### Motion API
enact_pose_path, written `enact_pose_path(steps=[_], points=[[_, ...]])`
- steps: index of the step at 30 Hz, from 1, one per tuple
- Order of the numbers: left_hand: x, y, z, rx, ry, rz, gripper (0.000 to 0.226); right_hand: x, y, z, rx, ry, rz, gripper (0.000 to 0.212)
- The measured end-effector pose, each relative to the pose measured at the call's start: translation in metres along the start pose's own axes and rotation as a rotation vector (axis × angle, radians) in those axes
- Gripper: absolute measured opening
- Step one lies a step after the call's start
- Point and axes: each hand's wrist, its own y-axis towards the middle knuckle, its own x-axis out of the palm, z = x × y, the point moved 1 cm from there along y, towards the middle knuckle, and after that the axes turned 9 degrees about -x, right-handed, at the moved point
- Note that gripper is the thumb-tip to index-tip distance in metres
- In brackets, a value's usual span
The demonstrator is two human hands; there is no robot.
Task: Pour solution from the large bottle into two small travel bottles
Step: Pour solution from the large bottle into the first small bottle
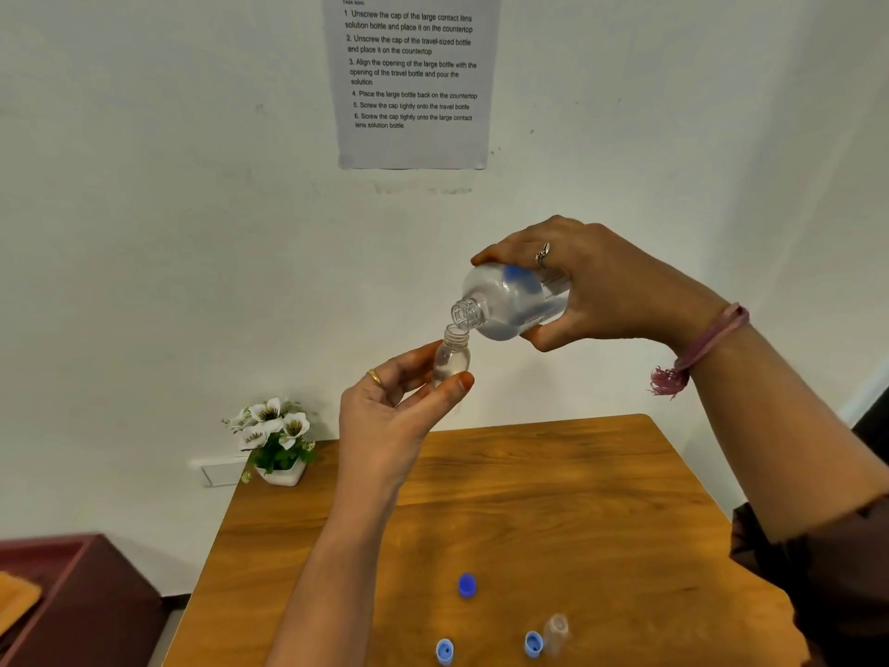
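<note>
The large clear plastic bottle with a blue label (514,300) is being held up in the air above the wooden table (553,498), tipped steeply so that its open threaded neck is pointing down and to the left. The right hand (606,291) is gripping it around the body, fingers curling over the top and the thumb pressing underneath. A silver ring (542,255) is showing on one finger, and a pink thread band with a tassel (697,351) is sitting around the wrist.

Just below the large bottle's mouth, a small clear plastic travel bottle (451,358) is standing upright in the air, its open neck touching or almost touching the larger one's rim. The left hand (389,406) is pinching it between the thumb in front and the curled fingers behind; a gold ring (374,376) is showing on one finger.

On the table nearer the person, a dark blue round cap (467,585) is lying alone. Closer still, two light blue caps (444,651) (533,644) are resting on the wood, the right one just beside a second small clear travel bottle (556,633), which is standing uncapped.

A white pot of white artificial flowers (276,440) is sitting at the table's far left corner, and a printed instruction sheet (412,79) is hanging on the white wall.
</note>
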Motion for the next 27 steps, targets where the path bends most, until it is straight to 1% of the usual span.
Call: enact_pose_path(steps=[27], points=[[-0.0038, 0.0054, -0.0015, 0.001, -0.004, 0.007, 0.031, 0.0036, 0.0059, -0.0012, 0.006, 0.010, 0.000, 0.078]])
